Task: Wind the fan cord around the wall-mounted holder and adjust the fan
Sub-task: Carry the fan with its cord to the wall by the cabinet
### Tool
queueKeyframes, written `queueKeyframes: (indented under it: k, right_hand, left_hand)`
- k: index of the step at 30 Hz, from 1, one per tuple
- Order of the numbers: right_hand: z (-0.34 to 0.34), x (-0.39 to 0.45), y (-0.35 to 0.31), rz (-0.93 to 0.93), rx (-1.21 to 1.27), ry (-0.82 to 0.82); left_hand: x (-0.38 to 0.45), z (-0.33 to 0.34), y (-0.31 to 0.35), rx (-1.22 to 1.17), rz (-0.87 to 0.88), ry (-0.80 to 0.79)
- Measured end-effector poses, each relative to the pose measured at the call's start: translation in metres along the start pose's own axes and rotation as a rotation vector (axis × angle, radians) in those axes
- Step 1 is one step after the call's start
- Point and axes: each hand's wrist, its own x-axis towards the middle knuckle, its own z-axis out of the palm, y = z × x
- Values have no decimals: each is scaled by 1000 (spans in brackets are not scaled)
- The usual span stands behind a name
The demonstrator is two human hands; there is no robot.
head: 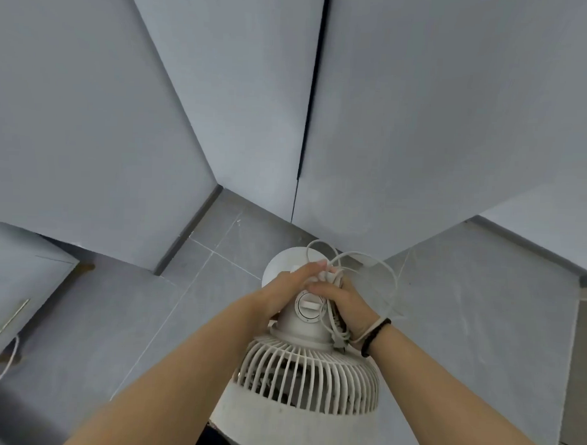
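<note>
Your white fan (308,382) sits closest, grille toward you, standing on the gray tiled floor (190,285). Behind its dial (308,306), your left hand (291,285) presses the bundled cord (367,268) while your right hand (347,309) grips the coils. Loose loops spring out beyond; ease your grip and they'll likely unravel or snag your wristband (374,335).

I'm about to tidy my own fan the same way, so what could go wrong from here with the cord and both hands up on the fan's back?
Loose loops of the cord hang free past the right hand and may slip off or tangle. The plug dangles by the grille and might catch in its slats. The left hand sits beside the dial and may nudge it.
</note>
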Motion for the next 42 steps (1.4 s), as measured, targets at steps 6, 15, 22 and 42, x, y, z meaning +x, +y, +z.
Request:
queueKeyframes:
  k: [6, 15, 22, 42]
  right_hand:
    - [71, 1, -7, -3, -56, -168]
    - [209, -15, 12, 83, -209, -349]
    - [272, -22, 15, 128, -289, -427]
    - [480, -12, 101, 202, -357, -584]
  left_hand:
    - [-52, -48, -27, -92, 30, 135]
    - [-148, -133, -104, -309, 125, 253]
    - [-185, -169, -147, -531, 186, 265]
    - [-290, -299, -282, -836, 307, 428]
